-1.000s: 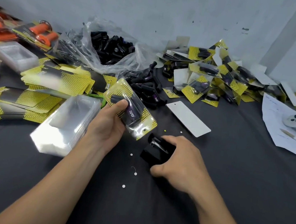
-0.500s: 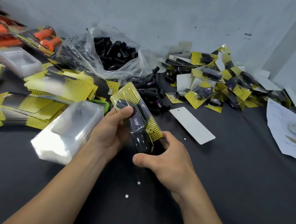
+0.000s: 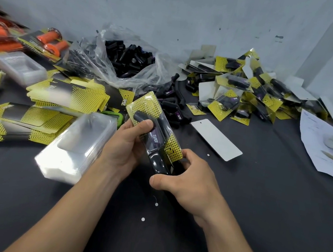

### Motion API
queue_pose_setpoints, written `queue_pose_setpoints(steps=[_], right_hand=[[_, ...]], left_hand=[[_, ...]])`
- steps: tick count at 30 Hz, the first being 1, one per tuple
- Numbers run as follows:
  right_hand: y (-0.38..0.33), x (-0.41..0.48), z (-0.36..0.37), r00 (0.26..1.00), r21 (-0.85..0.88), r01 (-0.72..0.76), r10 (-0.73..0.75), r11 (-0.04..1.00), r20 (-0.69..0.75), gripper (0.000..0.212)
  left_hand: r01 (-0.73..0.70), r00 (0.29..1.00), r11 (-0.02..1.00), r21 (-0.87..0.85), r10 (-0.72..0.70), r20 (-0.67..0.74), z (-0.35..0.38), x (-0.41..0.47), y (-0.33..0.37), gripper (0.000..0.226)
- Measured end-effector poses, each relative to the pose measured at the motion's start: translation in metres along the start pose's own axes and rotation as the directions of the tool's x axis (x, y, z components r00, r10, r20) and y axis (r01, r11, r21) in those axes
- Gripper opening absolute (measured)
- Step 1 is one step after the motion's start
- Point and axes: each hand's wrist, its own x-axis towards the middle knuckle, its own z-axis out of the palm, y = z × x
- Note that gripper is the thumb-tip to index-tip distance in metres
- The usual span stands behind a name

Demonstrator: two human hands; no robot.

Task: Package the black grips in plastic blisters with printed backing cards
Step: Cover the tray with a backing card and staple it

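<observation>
left hand (image 3: 125,148) grips blister pack (image 3: 153,108) above mid-desk, thumb pressed over the black grip (image 3: 155,139) inside, yellow card (image 3: 174,150) behind. right hand (image 3: 188,181) curls round a glossy black tool (image 3: 157,162) touching the pack's near end. empty blister stack (image 3: 78,146) just left, on the desk (image 3: 257,201).

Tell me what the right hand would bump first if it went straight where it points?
Probably the blister pack that the left hand holds; the black tool in the right hand is at its lower edge, though depth is unclear.
</observation>
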Motion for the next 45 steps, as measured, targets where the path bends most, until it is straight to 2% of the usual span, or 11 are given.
queue_pose_setpoints(steps=[3,14,18,20,26,30,34,37,39,42,45], right_hand=[[0.001,0.001,0.0,1.0,-0.004,-0.013,0.013,1.0,0.002,0.079],[0.005,0.002,0.0,0.999,0.071,-0.032,0.031,0.997,0.02,0.058],[0.005,0.002,0.002,0.998,0.096,-0.053,0.055,0.994,-0.014,0.058],[0.004,0.003,0.004,0.997,0.102,-0.066,0.07,0.993,-0.034,0.062],[-0.001,0.003,0.008,0.991,0.071,-0.106,0.111,0.992,-0.075,0.094],[-0.004,0.003,0.007,0.988,0.099,-0.124,0.132,0.987,-0.085,0.07],[-0.003,0.009,0.004,0.987,0.15,-0.155,0.158,0.977,-0.009,0.08],[0.002,0.009,-0.006,0.976,0.198,-0.148,0.111,0.969,0.187,0.067],[0.007,0.007,-0.018,0.965,0.289,-0.187,0.119,0.939,0.235,0.06],[0.012,0.009,-0.036,0.972,0.295,-0.234,0.219,0.926,0.084,0.056],[0.007,0.011,-0.04,0.953,0.019,-0.246,0.246,0.969,-0.177,0.037]], left_hand=[[0.003,1.0,1.0,0.012,-0.003,0.001,-0.002,0.001,-0.002,0.033],[0.005,1.0,1.0,0.007,-0.005,-0.018,0.001,0.001,-0.005,0.022],[0.013,1.0,1.0,0.009,-0.013,-0.02,0.001,0.002,-0.005,0.02],[0.012,1.0,1.0,0.014,-0.012,-0.024,0.001,0.002,-0.005,0.021],[0.01,1.0,1.0,0.026,-0.01,-0.028,0.002,0.002,-0.005,0.022],[0.022,0.999,1.0,0.018,-0.021,-0.034,0.003,0.001,-0.004,0.022],[0.023,0.998,1.0,0.019,-0.022,-0.062,0.005,-0.001,-0.003,0.026],[0.006,0.989,1.0,-0.005,-0.007,-0.149,0.007,0.0,-0.003,0.031],[0.002,0.976,0.999,-0.046,-0.012,-0.218,0.005,0.003,-0.001,0.028],[0.034,0.969,0.995,-0.09,-0.055,-0.239,-0.001,0.007,0.0,0.019],[0.048,0.98,0.998,-0.048,-0.056,-0.192,0.0,0.007,-0.004,0.024]])
